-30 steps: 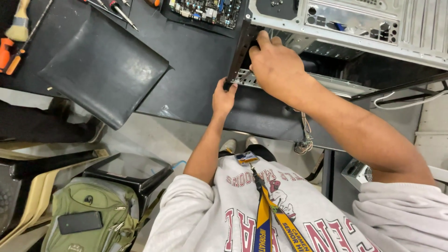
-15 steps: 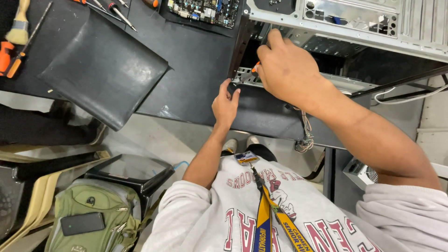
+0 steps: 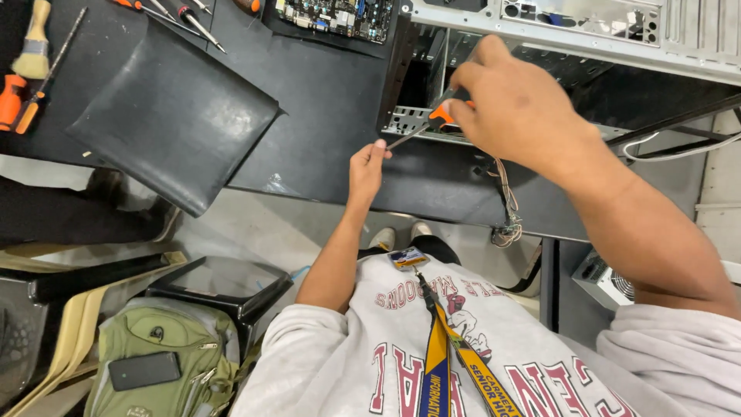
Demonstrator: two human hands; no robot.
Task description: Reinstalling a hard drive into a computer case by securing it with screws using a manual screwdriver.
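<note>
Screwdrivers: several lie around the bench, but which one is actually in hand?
The orange-handled screwdriver at the open computer case: the right hand grips its handle and the left hand fingers pinch its shaft. The other screwdrivers lie untouched at the mat's top edge.

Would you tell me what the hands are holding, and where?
A screwdriver: right hand grips its orange handle, left hand pinches the shaft tip.
</note>
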